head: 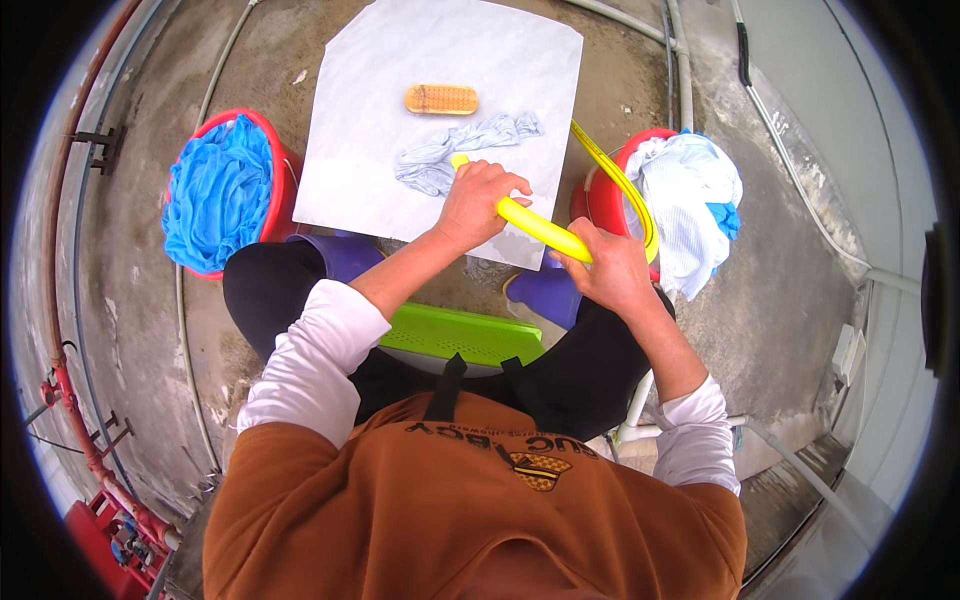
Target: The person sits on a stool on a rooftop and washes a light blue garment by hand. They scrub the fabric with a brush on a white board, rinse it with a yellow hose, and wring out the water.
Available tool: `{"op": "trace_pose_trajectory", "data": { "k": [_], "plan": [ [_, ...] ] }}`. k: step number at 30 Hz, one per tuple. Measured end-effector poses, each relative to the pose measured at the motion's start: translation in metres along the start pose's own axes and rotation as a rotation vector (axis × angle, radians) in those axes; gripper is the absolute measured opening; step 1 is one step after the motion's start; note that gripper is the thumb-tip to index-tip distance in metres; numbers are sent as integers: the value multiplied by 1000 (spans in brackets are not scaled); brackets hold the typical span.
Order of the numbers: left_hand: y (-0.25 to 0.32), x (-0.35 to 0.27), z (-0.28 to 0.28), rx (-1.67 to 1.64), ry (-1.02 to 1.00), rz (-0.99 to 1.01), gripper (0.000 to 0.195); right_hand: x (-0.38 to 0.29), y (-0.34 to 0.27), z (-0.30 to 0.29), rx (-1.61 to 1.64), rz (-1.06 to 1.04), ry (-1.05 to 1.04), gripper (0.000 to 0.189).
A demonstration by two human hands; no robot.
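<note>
A yellow hose [541,231] runs through both hands over the near part of a white board [367,90]. My left hand [481,196] grips it close to its open end, which points away from me. Further back along the hose, my right hand [611,262] is closed around it. A wet, light blue cloth [469,142] lies bunched and stretched out on the board, just past the hose end. Beyond the cloth rests a wooden scrubbing brush [441,99], its back facing up. Whether water flows from the hose is hard to make out.
On the left stands a red bucket [289,176] heaped with blue cloth [217,195]. Another red bucket [615,191] on the right overflows with pale striped fabric [675,210]. A green plastic stool [461,334] shows between my legs. Pipes [681,75] cross the wet concrete floor [757,315].
</note>
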State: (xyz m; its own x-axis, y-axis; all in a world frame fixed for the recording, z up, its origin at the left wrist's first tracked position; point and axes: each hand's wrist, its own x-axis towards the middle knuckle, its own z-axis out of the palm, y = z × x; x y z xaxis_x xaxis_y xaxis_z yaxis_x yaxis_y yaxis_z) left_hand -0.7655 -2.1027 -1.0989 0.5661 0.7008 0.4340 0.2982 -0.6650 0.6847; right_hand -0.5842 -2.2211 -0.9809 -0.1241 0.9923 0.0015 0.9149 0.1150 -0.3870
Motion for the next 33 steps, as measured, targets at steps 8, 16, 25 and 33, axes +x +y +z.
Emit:
{"op": "trace_pose_trajectory", "data": {
  "k": [8, 16, 25, 33],
  "plan": [
    [-124, -35, -16, 179, -4, -472, 19, 3, 6, 15, 126, -16, 42, 18],
    [-110, 11, -9, 355, -315, -763, 46, -9, 42, 57, 174, 204, 39, 18],
    [-144, 39, 22, 250, -174, -619, 32, -7, 56, 76, 262, 282, 59, 24],
    [-119, 68, 56, 179, -242, -541, 41, -14, 69, 67, 404, 318, 40, 22]
  ]
}}
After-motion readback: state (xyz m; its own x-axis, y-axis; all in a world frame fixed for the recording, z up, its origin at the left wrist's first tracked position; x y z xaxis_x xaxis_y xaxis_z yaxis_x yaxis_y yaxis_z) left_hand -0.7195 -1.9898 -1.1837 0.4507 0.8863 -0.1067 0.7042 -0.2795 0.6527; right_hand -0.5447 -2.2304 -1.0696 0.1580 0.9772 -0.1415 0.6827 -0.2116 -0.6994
